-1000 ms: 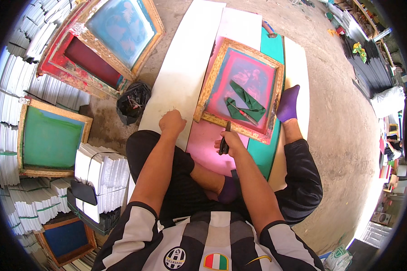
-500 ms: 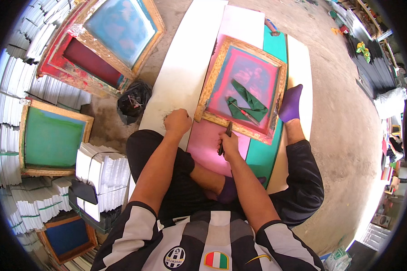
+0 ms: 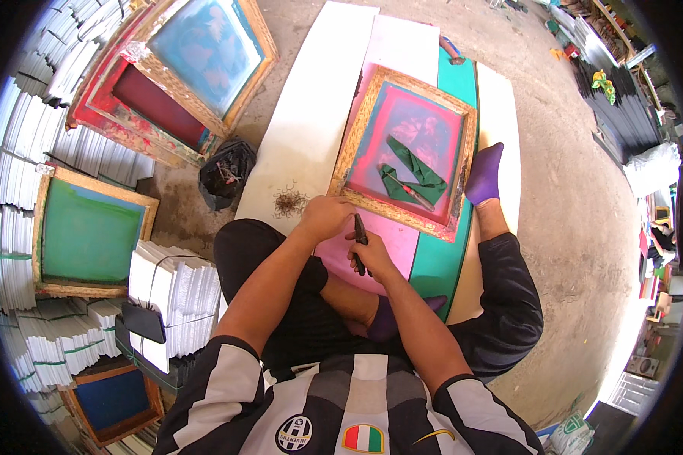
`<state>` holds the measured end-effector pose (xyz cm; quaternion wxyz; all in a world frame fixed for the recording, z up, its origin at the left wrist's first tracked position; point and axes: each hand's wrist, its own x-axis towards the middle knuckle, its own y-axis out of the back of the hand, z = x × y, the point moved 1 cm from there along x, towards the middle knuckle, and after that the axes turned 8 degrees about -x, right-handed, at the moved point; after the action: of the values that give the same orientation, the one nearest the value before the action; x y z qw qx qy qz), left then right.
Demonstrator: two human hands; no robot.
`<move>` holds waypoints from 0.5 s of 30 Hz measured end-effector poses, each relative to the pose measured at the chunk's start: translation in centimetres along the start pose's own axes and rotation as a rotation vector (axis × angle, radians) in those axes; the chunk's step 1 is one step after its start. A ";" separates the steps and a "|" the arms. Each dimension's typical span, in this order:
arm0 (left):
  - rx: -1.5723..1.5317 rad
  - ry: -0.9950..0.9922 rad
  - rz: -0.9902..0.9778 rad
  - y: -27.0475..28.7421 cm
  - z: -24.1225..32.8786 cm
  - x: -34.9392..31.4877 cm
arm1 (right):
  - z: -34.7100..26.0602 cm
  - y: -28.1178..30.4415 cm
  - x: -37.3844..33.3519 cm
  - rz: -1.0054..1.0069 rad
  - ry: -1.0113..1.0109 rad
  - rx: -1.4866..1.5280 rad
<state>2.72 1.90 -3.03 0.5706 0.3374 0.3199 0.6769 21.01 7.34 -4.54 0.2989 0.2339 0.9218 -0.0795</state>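
A wooden screen-printing frame (image 3: 467, 159) with pink and blue mesh lies tilted on the boards before me. At its near left corner is my left hand (image 3: 328, 218), fingers curled closed against the near rail; their tips are partly hidden. Just right of it, my right hand (image 3: 372, 254) is wrapped round dark-handled pliers (image 3: 360, 236), their jaws pointing up close to the left fingers and the rail. On the mesh rest a folded green cloth (image 3: 413, 163) and a red-handled screwdriver (image 3: 417, 197). Left of the frame, small thin brown bits (image 3: 290, 202) form a pile on the white board.
A hammer (image 3: 453, 51) lies at the boards' far end. On the left are a black plastic bag (image 3: 226, 173), other screen frames (image 3: 153, 220) and bundled white stacks (image 3: 176, 292) with a dark phone-like slab (image 3: 143, 323). My purple-socked foot (image 3: 486, 173) rests right of the frame.
My left hand has moved right, from over the pile of brown bits to the frame's near left corner, uncovering the pile. My right hand has shifted slightly left and down with the pliers.
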 end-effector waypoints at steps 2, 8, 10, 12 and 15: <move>0.022 0.016 -0.004 0.0 -0.2 -0.1 | -0.9 0.0 -0.7 -0.043 -0.046 0.048; 0.144 0.474 -0.054 2.6 -0.1 0.4 | -1.2 1.8 -0.3 0.031 -0.191 0.287; 0.135 0.685 -0.046 3.6 -0.8 0.1 | -0.6 3.2 0.5 0.081 -0.232 0.308; 0.113 0.856 -0.007 4.6 -2.2 -1.0 | -1.2 4.1 0.9 0.081 -0.280 0.275; 0.134 1.063 0.029 5.4 -3.1 -1.2 | -1.1 4.6 1.7 0.111 -0.320 0.240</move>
<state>-2.69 -0.19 -0.46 0.2978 -0.0118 0.6025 0.7404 21.43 12.38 -4.69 0.4152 0.3025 0.8323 -0.2082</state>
